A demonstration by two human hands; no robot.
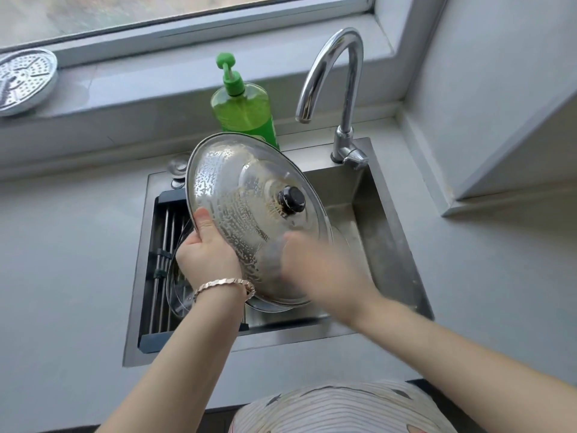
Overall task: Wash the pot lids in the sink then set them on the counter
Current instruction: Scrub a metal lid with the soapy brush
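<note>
**Lid washing at the sink, seen from above.** A large steel lid [249, 182], wet and beaded with droplets, is held tilted above the sink [396, 232]. Its black knob [292, 198] is turned toward the camera. The lid's lower left rim is gripped by the left hand [206, 257], with the thumb laid on the upper face and the fingers hidden beneath. A bracelet [223, 285] is worn on that wrist. The right hand [312, 264] is seen against the lid's lower right part but is blurred, so it cannot be told whether it is spread or closed. A glass lid [179, 292] lies lower in the sink, by a rack [162, 232] of metal bars at the left side. A green soap bottle [243, 107] stands behind the steel lid, beside the tap [337, 73]. A perforated metal disc [25, 79] rests on the window ledge [140, 89] at far left. The sink is set into a grey counter [62, 260].
</note>
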